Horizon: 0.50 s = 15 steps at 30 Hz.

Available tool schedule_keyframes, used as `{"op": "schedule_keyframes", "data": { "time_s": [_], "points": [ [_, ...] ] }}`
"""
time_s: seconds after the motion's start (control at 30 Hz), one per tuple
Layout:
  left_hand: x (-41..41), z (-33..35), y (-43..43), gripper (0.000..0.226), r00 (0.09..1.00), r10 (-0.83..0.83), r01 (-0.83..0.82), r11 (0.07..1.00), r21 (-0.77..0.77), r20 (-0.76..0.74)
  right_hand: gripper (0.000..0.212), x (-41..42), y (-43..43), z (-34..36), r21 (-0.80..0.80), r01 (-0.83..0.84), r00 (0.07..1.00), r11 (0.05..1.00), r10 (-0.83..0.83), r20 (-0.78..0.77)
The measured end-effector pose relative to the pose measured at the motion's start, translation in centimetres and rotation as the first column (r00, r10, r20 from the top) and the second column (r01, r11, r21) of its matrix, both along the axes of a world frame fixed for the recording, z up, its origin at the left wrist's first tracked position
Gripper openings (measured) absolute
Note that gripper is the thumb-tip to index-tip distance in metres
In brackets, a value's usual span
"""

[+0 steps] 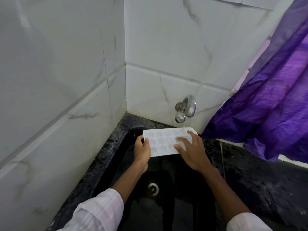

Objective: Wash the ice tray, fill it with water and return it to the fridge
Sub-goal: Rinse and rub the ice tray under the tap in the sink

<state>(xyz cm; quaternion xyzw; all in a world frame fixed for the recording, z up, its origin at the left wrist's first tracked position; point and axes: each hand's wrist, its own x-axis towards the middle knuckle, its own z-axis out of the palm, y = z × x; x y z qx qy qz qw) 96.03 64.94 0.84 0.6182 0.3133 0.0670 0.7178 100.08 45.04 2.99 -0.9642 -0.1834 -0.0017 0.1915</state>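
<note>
white ice tray (160,139) pinched (left hand (142,151))

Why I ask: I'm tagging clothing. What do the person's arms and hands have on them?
The left sleeve is pale with a faint pinkish check; the right sleeve looks alike. Both are pushed up. The left hand and right hand show no gloves, rings or watch.

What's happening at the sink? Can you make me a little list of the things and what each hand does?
place: black sink, tiled corner
tray: white ice tray with star shapes, held over the sink
left hand: grips the tray's left edge
right hand: fingers spread on the tray's right part
tap: running, water hits the tray's far right corner
nearby: purple curtain on the right
</note>
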Motion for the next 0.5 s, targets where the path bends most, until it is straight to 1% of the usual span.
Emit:
{"op": "schedule_keyframes", "data": {
  "time_s": [0.1, 0.3, 0.4, 0.5],
  "points": [
    [0.6, 0.0, 0.2, 0.028, 1.0, 0.019, -0.019, 1.0, -0.021, -0.008, 0.074, 0.1, -0.4, -0.3, 0.042, 0.002, 1.0, 0.999, -0.003, 0.018],
    [1.5, 0.1, 0.6, 0.03, 0.999, 0.044, -0.045, 0.998, -0.034, -0.015, 0.058, 0.1, -0.8, -0.4, 0.097, -0.086, 0.995, 0.992, 0.08, 0.061],
    [1.7, 0.1, 0.5, 0.03, 0.999, 0.048, -0.049, 0.998, -0.036, -0.018, 0.061, 0.0, -0.5, -0.2, 0.101, -0.106, 0.991, 0.989, 0.097, 0.093],
    [1.8, 0.1, 0.5, 0.03, 0.999, 0.051, -0.052, 0.998, -0.03, -0.017, 0.062, 0.3, -0.2, -0.2, 0.089, -0.091, 0.993, 0.992, 0.084, 0.08]
  ]
}}
